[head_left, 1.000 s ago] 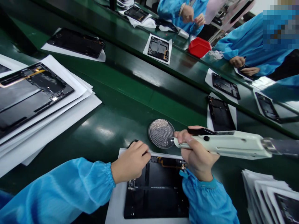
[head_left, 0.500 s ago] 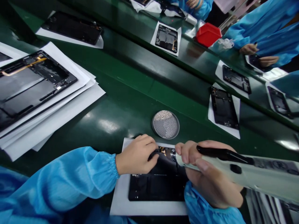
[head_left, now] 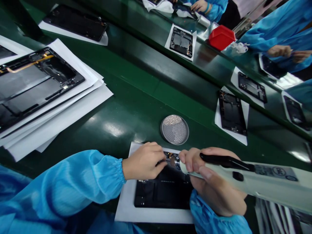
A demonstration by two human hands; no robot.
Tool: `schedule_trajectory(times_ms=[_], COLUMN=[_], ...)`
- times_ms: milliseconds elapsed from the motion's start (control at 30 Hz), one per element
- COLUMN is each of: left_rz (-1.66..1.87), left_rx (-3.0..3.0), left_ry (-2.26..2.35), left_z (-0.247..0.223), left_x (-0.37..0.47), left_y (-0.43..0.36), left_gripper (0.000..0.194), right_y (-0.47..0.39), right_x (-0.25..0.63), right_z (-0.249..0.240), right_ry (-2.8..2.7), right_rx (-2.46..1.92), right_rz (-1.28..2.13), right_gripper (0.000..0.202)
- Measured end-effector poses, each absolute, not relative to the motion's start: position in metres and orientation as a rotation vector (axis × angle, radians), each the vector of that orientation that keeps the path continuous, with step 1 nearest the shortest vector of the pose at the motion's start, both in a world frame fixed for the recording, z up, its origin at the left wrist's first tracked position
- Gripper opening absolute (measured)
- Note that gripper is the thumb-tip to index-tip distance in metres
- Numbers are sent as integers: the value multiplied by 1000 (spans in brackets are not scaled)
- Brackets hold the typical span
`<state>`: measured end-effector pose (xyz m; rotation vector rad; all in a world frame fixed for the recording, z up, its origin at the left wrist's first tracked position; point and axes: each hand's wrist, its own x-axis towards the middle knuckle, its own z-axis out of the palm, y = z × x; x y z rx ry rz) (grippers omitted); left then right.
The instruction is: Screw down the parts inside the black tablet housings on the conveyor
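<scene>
A black tablet housing point(head_left: 162, 195) lies on a white sheet point(head_left: 126, 203) in front of me. My right hand point(head_left: 207, 175) is wrapped round a pale green electric screwdriver point(head_left: 258, 182) with a black lever. Its tip points left, at the small gold and dark parts along the housing's far edge. My left hand point(head_left: 146, 161) rests over the housing's far left part, thumb and fingers curled together close to the screwdriver tip. What sits between those fingers, if anything, is hidden. Just beyond the housing stands a round metal dish point(head_left: 175, 129) with a dimpled bottom.
On the left, an opened tablet housing point(head_left: 31, 86) tops a stack of white sheets point(head_left: 92, 97). More housings lie along the green bench, one point(head_left: 232, 113) at right. Across it are a red bin point(head_left: 221, 37) and co-workers in blue sleeves point(head_left: 260, 35).
The screwdriver and my right hand have shifted slightly left, towards my left hand. My left hand keeps its place on the housing. Across the bench, a co-worker's hands have moved. The view has shifted slightly.
</scene>
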<state>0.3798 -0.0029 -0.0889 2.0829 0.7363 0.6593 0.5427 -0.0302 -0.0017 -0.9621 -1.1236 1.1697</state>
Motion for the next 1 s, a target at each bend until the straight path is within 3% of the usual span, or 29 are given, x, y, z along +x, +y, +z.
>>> schedule_trajectory(times_ms=[1000], left_rz=[681], left_rx=[2096], left_ry=[716], left_z=[-92], left_x=[380], left_y=[-1], left_gripper=[13], right_y=[-31], right_x=[542], right_z=[-2], right_ry=[-1133], right_rx=[-955], right_rz=[1184], right_gripper=[25])
